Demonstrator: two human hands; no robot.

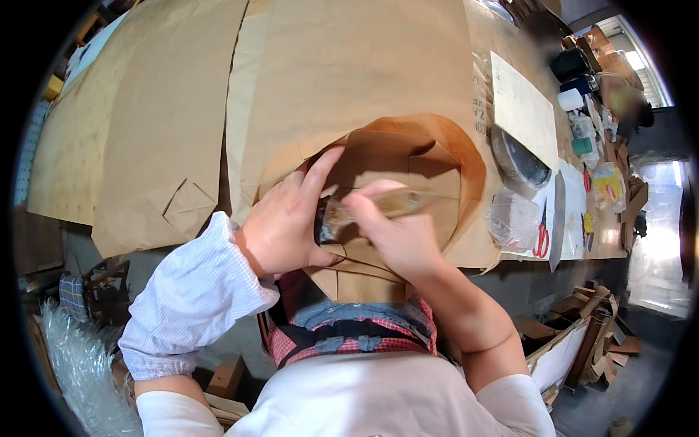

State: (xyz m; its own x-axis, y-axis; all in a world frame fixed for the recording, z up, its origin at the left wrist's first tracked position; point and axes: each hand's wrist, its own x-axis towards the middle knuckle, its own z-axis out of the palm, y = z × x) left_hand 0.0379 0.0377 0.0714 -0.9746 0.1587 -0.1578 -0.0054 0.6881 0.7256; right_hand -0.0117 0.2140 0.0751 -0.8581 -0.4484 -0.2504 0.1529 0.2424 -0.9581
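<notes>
A large brown kraft paper bag (364, 65) lies on the table in front of me, its near end spread into a rounded opening. My left hand (291, 207) rests at the left side of this opening, thumb and forefinger stretched wide apart against the folded paper. Within the opening, my right hand (397, 229) grips a flat brush (408, 202) with a pale wooden handle, slightly blurred. The brush's dark, wet-looking end (333, 221) points left, close to my left palm. Whether it touches the paper is hard to see.
Another brown paper bag (171, 124) with a folded diamond end lies left. At right are a white board (523, 105) over a dark round basin (518, 162), a clear plastic tub (512, 218), red-handled scissors (541, 240) and a long metal strip (558, 218). Clear plastic wrap (84, 364) lies lower left.
</notes>
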